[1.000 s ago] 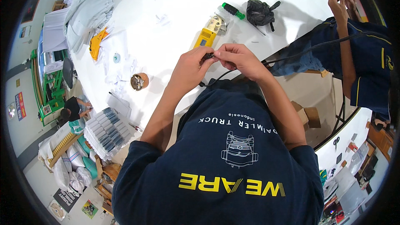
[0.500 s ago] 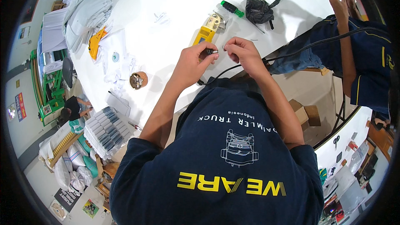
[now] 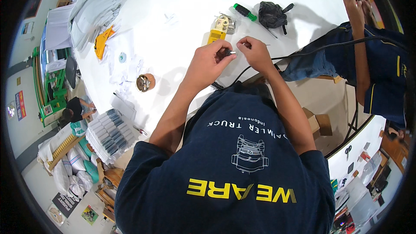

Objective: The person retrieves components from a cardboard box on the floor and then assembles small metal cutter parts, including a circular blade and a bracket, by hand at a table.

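My left hand [image 3: 209, 64] is pinched round a small black piece [image 3: 229, 53] with a bright metal tip pointing right. Close beside that tip, my right hand [image 3: 256, 54] has thumb and fingertips pressed together; whatever they hold is too small to make out. Just beyond my left hand lies a yellow power tool [image 3: 217, 29] with a metal head, its rear part hidden by the hand. A green and black screwdriver [image 3: 245, 12] rests farther off, next to a crumpled black plastic bag [image 3: 273, 14]. Under my right wrist runs a black cable [image 3: 303, 53].
The white table [image 3: 173, 0] bears a brown round container [image 3: 146, 82] of small metal things, an orange cloth [image 3: 103, 42] and piled pale fabric [image 3: 93, 8] at left. A co-worker in dark clothes [image 3: 383, 69] stands at right, hands on colourful material. An open cardboard box [image 3: 323, 124] sits below.
My right hand has tilted and its fingertips have moved slightly right and up. The black piece in my left hand shows more of its tip. The whole view has shifted a little.
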Motion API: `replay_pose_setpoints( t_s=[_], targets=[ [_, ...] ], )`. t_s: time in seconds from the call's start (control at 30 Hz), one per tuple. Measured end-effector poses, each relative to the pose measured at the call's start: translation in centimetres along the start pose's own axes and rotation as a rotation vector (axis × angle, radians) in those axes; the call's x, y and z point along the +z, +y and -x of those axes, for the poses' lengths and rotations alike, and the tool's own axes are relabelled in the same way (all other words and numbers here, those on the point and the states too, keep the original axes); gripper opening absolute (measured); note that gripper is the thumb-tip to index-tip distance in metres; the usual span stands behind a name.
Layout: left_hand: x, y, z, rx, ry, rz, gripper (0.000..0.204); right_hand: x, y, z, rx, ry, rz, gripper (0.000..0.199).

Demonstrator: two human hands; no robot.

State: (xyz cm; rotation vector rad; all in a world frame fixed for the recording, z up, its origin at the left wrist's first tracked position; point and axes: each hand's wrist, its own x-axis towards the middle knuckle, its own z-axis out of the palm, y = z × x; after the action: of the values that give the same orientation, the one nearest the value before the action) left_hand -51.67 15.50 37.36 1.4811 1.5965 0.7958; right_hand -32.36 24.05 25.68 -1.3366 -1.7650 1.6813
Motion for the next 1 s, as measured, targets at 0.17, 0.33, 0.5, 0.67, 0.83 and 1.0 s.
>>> replay_pose_setpoints(
  t_s=[0.17, 0.33, 0.5, 0.67, 0.83, 1.0],
  targets=[
    [0.0, 0.8, 0.1, 0.031, 0.025, 0.031, 0.027, -1.2, -5.8, 5.0, 0.126, -0.251, -0.948, 0.02],
    [0.5, 1.1, 0.2, 0.035, 0.008, 0.081, 0.029, -1.1, -5.3, 5.8, 0.133, -0.221, -0.907, 0.012],
    [0.7, 0.6, 0.3, 0.051, -0.096, 0.163, 0.029, -1.6, -5.2, 6.1, 0.192, -0.336, -0.977, 0.011],
    [1.3, 0.3, 0.2, -0.016, -0.15, 0.407, 0.027, -0.6, -6.3, 6.5, 0.134, -0.143, -0.97, 0.012],
    [2.1, -0.9, -0.2, -0.048, -0.196, 0.69, 0.027, -1.2, -6.2, 6.4, -0.018, -0.215, -0.806, 0.026],
    [2.8, -2.8, -1.1, -0.063, -0.306, 0.82, 0.018, -1.6, -4.8, 5.8, -0.009, -0.224, -0.789, 0.021]
  ],
)
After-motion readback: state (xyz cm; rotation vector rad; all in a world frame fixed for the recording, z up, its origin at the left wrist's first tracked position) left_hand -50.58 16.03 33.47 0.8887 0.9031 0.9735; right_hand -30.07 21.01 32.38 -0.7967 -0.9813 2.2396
